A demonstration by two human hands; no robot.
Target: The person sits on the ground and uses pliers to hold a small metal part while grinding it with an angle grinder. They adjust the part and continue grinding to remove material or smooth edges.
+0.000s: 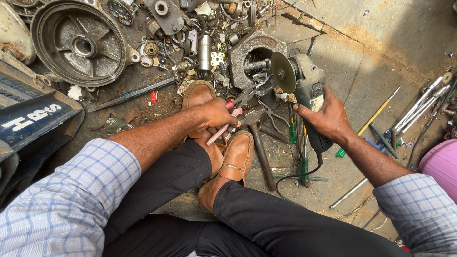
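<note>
Grinder [304, 90]: grey-green angle grinder, held low over the stone floor [381, 57], disc [282, 72] facing left toward the pliers.
Right hand [328, 116]: wrapped tight round the grinder body, thumb across the top, fingers closed.
Left hand [216, 114]: closed on the pink-handled pliers [238, 112], squeezing the grips; pliers' nose points at the disc.
Workpiece: something small may sit in the pliers' nose, too small to tell what.
Feet: tan shoes [235, 159] tucked together directly under both hands, black trousers [266, 219] just below.
Cord [297, 175]: black, runs from the grinder tail down across the floor past the shoes.
Around: hammer [262, 152] lying by the right shoe, green screwdrivers [303, 164] beside it, brake drum [81, 43] upper left, loose metal scrap between, rods and tools [419, 107] at right.
Guard: none that I can make out on the near side of the disc.
Risk, kickback: one-handed grip on the grinder; if the disc bites, it could jump toward the left hand, which is close.
Risk, slip: anything pinched only by pliers may twist loose and fly.
Risk, sparks: both hands bare, shoes and trousers right beneath.
Risk, cord: slack loop near the feet could snag.
</note>
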